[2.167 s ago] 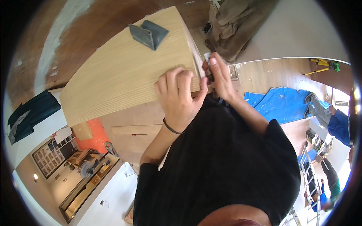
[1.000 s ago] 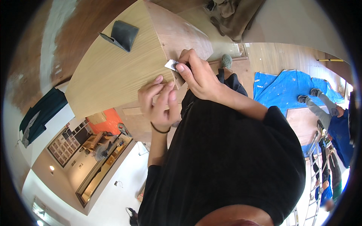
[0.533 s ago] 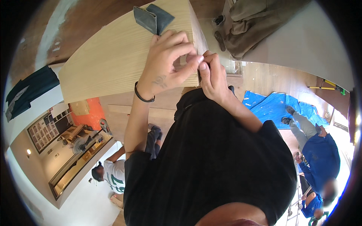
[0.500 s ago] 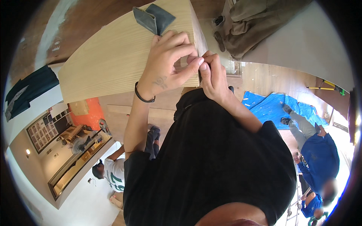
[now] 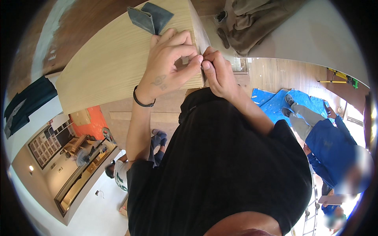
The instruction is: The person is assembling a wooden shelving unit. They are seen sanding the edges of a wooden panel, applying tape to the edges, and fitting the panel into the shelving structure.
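Note:
A pale wood-grain panel (image 5: 106, 59) with a squared edge lies in front of me. My left hand (image 5: 169, 63) rests over its top near the right edge, fingers curled, thumb and forefinger drawn together at that edge. My right hand (image 5: 218, 72) is closed beside the edge, its thumb and bent forefinger pinched against the left fingertips. Whatever the fingertips hold, if anything, is too small and hidden to make out. Just beyond the left fingers, a folded dark grey sheet (image 5: 149, 17), like sandpaper, stands on the panel.
Brown cloth (image 5: 260, 23) lies beyond the panel's right side, near a pair of dark shoes (image 5: 222, 29). A blue tarp (image 5: 271, 104) covers floor at right, where a person in blue (image 5: 330, 149) stands near a ladder (image 5: 313, 204). Another person (image 5: 118, 173) is at lower left.
The view has shifted slightly, so panel and hands sit a little further left. Both hands keep the same pinch at the edge. The person in blue has moved, one arm now raised.

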A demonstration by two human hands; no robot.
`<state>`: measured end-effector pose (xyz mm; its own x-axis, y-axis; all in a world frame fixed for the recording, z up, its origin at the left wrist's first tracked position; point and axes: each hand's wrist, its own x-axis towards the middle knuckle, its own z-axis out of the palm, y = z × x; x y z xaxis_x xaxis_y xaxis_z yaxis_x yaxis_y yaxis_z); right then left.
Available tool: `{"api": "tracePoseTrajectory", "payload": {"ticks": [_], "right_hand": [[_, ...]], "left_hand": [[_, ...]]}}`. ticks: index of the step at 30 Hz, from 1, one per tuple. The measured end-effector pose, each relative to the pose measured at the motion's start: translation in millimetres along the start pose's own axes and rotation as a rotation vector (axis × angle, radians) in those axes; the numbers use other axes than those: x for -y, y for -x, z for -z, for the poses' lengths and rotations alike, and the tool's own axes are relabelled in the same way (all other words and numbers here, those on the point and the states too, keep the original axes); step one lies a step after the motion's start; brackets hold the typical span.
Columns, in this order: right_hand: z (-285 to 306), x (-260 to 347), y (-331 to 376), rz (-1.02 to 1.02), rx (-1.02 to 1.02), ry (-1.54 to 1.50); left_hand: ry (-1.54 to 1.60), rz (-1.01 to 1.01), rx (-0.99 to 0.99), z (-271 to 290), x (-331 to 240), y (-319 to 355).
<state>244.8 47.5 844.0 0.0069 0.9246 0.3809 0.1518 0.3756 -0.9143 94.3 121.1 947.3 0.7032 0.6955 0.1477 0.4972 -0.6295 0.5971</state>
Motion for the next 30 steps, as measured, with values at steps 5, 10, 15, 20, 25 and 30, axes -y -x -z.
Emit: {"api": "tracePoseTrajectory", "payload": {"ticks": [5,10,15,20,25,30], "right_hand": [[1.7,-1.6,2.5,0.061,0.045,0.003],[0.4,-3.9,1.3,0.073,0.042,0.001],[-6.4,-9.7,0.9,0.043,-0.040,-0.031],[-7.2,-8.4,1.2,0.045,-0.045,0.003],[-2.0,-8.7,1.3,0.056,0.016,-0.025],[1.4,-8.6,-3.3,0.101,0.033,-0.005]], "left_hand": [[0.011,-0.017,0.015,1.1,-3.1,5.8],[-0.009,-0.027,0.024,3.9,-3.6,4.2],[-0.014,-0.047,-0.002,0.1,1.8,-2.2],[-0.016,-0.041,0.005,1.8,0.0,-2.2],[-0.006,-0.047,0.030,3.0,-1.8,0.5],[0.002,-0.060,0.050,5.2,-4.0,-0.4]]}}
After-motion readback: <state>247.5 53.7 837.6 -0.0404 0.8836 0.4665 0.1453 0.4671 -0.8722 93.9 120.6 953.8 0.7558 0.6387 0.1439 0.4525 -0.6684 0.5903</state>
